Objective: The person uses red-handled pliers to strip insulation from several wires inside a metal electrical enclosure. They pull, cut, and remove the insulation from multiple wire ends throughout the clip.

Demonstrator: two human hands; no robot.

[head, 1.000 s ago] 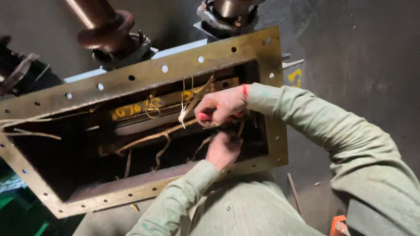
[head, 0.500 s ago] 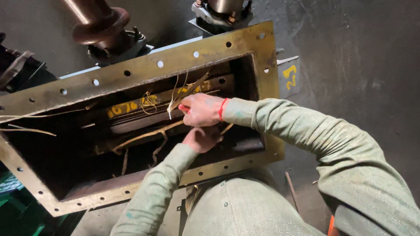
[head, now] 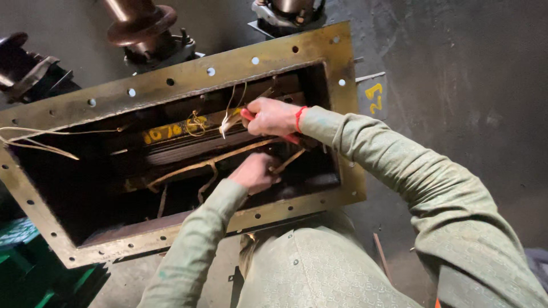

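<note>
Evidently the head view has swung since a moment ago, so the rusty yellow-painted rectangular steel flange frame [head: 171,85], ringed with bolt holes, now fills more of the picture, and both hands sit deeper inside its opening; that suggests the work on the strips is well engaged. The right hand [head: 274,117], a red thread at its wrist, is closed round a red-handled tool [head: 249,114] and some thin pale fibrous strips [head: 231,117], just inside the upper rim of the frame, where half a second ago it sat a little lower. The left hand [head: 255,172] has reached below it, nearer the lower rim, curled at a tan flat strip [head: 211,161] that runs across the dark layered metal core [head: 188,145]; whether it truly grips the strip I cannot tell. More loose straw-coloured strips [head: 40,142] trail over the left rim. Above the frame stand two glossy brown ribbed bushings [head: 140,23], smooth against the frame's flaking paint. Both sleeves are a soft patterned grey-green cloth [head: 399,171].
</note>
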